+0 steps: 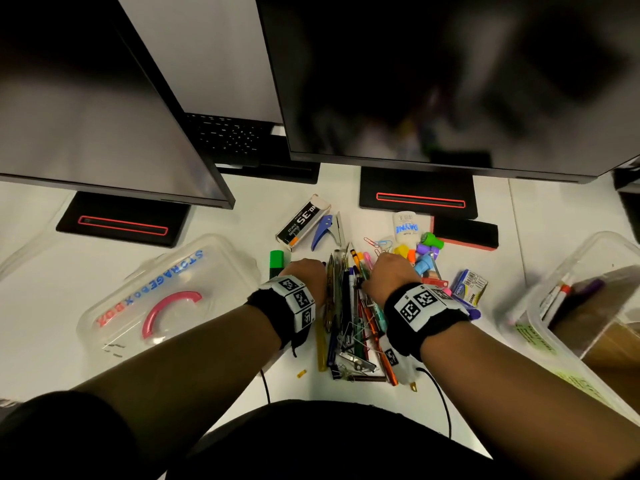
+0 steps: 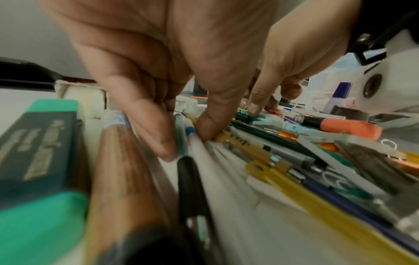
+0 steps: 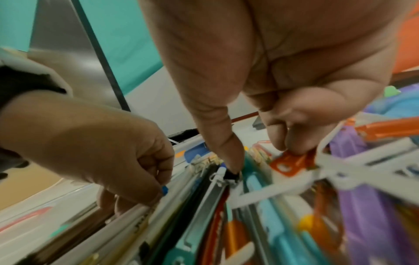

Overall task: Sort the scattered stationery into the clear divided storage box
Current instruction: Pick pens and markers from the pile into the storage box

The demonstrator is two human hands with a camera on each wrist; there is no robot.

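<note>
A heap of pens and pencils point(image 1: 349, 317) lies in the middle of the white desk, and both hands reach into its far end. My left hand point(image 1: 306, 270) pinches pens between thumb and forefinger point(image 2: 188, 141), among them a white pen with a blue band point(image 2: 191, 133). My right hand point(image 1: 389, 270) curls its thumb point(image 3: 229, 157) and fingertips point(image 3: 292, 145) round a bunch of teal and orange pens point(image 3: 251, 179). The clear storage box point(image 1: 568, 327) stands at the right edge with markers inside. Its lid point(image 1: 166, 296), with a pink handle, lies at the left.
A green highlighter point(image 1: 276, 259) lies left of my left hand. Beyond the heap sit a staples box point(image 1: 303, 218), a blue punch point(image 1: 323, 230), a glue bottle point(image 1: 407, 226), coloured stamps point(image 1: 427, 249), paper clips point(image 1: 377, 242) and a black board eraser point(image 1: 465, 232). Two monitors point(image 1: 433, 81) overhang the back.
</note>
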